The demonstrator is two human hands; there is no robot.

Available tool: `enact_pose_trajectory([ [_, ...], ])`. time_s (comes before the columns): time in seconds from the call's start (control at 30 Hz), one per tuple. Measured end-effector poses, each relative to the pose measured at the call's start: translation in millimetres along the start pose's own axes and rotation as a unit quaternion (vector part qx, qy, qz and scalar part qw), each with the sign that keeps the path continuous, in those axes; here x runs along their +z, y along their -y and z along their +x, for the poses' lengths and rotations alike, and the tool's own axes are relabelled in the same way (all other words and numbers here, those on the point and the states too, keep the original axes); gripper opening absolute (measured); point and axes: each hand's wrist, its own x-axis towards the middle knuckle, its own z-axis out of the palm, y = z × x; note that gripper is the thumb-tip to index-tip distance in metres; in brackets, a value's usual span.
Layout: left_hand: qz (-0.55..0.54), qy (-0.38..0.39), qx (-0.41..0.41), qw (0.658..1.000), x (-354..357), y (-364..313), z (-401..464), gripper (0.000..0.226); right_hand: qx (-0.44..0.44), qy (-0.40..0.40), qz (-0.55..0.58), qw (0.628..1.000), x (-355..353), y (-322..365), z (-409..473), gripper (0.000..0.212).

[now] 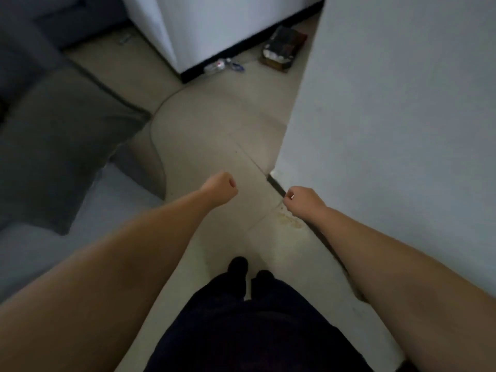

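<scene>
Standing out at the right, the white wall [389,116] ends in a corner whose foot, with its dark baseboard [276,185], lies just beside the right hand [302,200], near it but not touching. That hand is curled into a loose fist and holds nothing. The left hand [221,187] is also a closed, empty fist, held apart from the right over the pale tiled floor [214,124]. A yellowish stain [291,221] marks the tile under the right wrist. Below the arms are dark trousers [255,331] and dark shoes [237,265]. A grey sofa [61,124] fills the left side, with a thin cable [155,130] curving past it. Far ahead a box [284,48] and a crumpled wrapper [214,67] lie by a white cabinet [214,22]. Any print on them is too blurred to read.
</scene>
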Motion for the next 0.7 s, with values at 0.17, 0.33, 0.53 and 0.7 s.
enact_pose_trajectory([
  [0.17, -0.087, -0.066, -0.140, 0.984, 4, 58, -41, 0.024, -0.118, 0.082, -0.082, 0.986, 22, 53, 26, 0.028],
  [0.33, -0.175, -0.112, -0.231, 0.951, 30, 97, -91, 0.023, -0.219, 0.160, -0.183, 0.945, 65, 105, 27, 0.031],
  [0.53, -0.246, -0.184, -0.333, 0.892, 41, 156, -162, 0.023, -0.333, 0.218, -0.261, 0.879, 139, 186, -14, 0.025],
  [0.7, -0.272, -0.229, -0.383, 0.853, 41, 220, -226, 0.027, -0.395, 0.235, -0.313, 0.831, 195, 250, -54, 0.026],
])
